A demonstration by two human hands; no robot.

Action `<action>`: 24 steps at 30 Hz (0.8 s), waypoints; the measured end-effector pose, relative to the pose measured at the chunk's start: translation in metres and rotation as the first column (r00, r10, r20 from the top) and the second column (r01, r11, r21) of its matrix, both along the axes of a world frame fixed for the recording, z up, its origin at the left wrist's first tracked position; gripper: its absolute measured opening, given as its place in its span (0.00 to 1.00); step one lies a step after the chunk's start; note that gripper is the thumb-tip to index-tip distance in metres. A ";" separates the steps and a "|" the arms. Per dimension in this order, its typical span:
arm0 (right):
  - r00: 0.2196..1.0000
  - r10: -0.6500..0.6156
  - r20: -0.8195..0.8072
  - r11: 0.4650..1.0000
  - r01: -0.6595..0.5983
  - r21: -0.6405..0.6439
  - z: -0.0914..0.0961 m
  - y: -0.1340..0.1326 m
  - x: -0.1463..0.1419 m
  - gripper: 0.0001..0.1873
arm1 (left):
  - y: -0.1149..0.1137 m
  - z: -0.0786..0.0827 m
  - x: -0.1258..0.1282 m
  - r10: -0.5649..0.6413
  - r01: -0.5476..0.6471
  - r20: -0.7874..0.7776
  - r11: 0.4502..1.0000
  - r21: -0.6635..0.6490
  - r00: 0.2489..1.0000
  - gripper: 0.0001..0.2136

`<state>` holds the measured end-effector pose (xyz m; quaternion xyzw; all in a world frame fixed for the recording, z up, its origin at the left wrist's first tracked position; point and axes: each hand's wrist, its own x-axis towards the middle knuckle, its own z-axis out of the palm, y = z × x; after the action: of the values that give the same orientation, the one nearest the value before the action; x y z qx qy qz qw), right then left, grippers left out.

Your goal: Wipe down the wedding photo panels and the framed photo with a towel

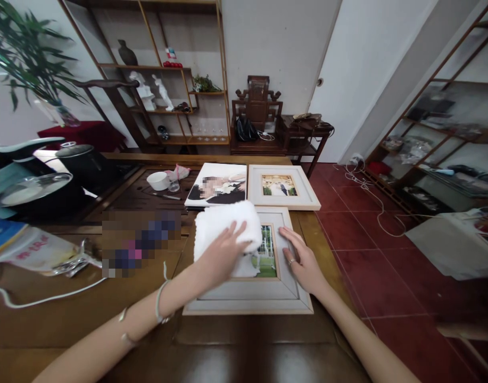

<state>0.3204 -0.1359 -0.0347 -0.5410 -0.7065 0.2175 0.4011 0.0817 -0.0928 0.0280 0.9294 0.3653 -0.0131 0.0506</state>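
A framed photo (pixel 249 298) with a pale wide border lies flat on the wooden table (pixel 88 319) in front of me. My left hand (pixel 220 255) presses flat on a white cloth (pixel 223 226) that covers the frame's upper left and part of the picture. My right hand (pixel 303 260), fingers stretched out and a ring on one, rests flat on the frame's right border. Neither hand grips anything.
Beyond lie an unframed photo print (pixel 217 183) and a second framed photo (pixel 281 186). A white cup (pixel 158 181) sits on a dark tea tray. Pots and lids (pixel 68 165) stand at left, a bag (pixel 28 250) nearer. Red tiled floor with cables lies to the right.
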 end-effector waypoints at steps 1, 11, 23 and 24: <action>1.000 -0.001 0.000 1.000 0.001 0.002 0.000 0.000 0.000 0.24 | 0.011 -0.006 -0.001 0.019 -0.021 0.046 0.998 0.058 0.999 0.30; 1.000 -0.005 -0.003 1.000 0.005 -0.012 0.001 -0.001 -0.001 0.23 | -0.014 0.019 0.001 -0.074 0.055 -0.116 0.987 -0.153 0.990 0.33; 1.000 -0.011 -0.013 1.000 0.011 -0.008 0.001 0.000 -0.002 0.22 | -0.074 0.030 0.007 -0.178 0.108 -0.168 0.928 -0.358 0.970 0.34; 1.000 -0.006 -0.014 1.000 0.006 -0.009 0.001 0.000 -0.002 0.22 | -0.066 0.025 0.010 -0.172 0.115 -0.157 0.942 -0.316 0.973 0.34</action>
<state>0.3189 -0.1359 -0.0333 -0.5435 -0.7009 0.2234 0.4043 0.0915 -0.1584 0.0527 0.9295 0.2930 -0.1579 0.1585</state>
